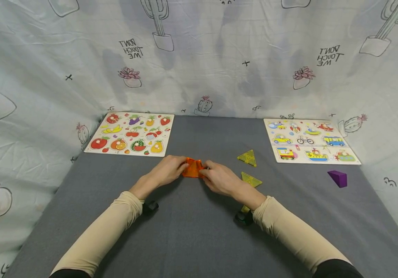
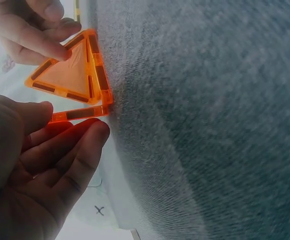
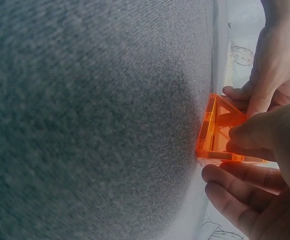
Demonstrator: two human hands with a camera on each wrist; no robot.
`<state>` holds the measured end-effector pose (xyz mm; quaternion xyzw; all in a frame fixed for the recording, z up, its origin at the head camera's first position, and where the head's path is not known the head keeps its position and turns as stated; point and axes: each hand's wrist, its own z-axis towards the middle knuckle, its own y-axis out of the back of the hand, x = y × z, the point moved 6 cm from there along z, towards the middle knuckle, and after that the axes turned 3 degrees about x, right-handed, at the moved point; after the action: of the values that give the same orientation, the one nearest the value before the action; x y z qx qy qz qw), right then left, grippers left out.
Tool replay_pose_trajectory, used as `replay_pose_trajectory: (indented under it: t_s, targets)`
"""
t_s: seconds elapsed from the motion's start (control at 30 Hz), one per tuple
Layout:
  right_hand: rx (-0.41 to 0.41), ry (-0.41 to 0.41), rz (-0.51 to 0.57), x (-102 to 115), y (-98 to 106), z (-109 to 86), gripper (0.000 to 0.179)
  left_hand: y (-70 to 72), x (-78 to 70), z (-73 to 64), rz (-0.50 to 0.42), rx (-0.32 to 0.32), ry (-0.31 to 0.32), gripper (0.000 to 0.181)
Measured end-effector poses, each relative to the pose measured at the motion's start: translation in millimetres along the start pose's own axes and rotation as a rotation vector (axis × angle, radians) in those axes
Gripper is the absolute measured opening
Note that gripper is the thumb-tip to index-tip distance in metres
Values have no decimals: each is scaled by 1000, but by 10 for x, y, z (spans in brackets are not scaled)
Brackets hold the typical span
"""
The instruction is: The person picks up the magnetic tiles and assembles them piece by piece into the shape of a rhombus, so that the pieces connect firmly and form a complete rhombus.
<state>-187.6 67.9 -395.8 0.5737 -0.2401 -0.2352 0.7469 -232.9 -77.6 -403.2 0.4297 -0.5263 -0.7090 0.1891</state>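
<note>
Between both hands, at the middle of the grey table, stand orange translucent magnetic tiles [image 1: 193, 168]. They are triangular, with dark strips along their edges. The left hand [image 1: 166, 170] pinches one tile between thumb and fingers; in the left wrist view this orange tile [image 2: 79, 113] shows edge-on. Opposite, the right hand [image 1: 221, 178] pinches a tile on the right side, its thumb inside the group in the right wrist view. A tilted triangular tile [image 2: 67, 75] faces the left wrist camera. The tiles' lower edges sit close to the cloth, and fingers hide parts of them.
Yellow triangular tiles [image 1: 249, 158] lie right of the hands, one partly under the right wrist. A purple wedge-shaped block [image 1: 339, 178] sits farther right. A fruit puzzle board [image 1: 122, 153] is at back left, a vehicle puzzle board [image 1: 318, 161] at back right. A patterned cloth [image 1: 199, 58] hangs behind.
</note>
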Motion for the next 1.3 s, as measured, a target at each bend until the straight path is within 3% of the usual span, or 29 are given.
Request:
replay_pose_trajectory:
  t_s: [0.2,0.4,0.83,1.3]
  targets:
    - [10,-16,21,-6,0,-6,21,-12,5,-19,1,18,8,13]
    - [16,-31,32,-18,-2,-13,21,-7,-20,-24,38,12,-22,9]
    - [28,-35,43,-7,-15,-5,22,-12,-19,-26,24,7,-53,8]
    - [21,-25,20,14,-1,-6,22,-8,-26,-32,30,23,-44,8]
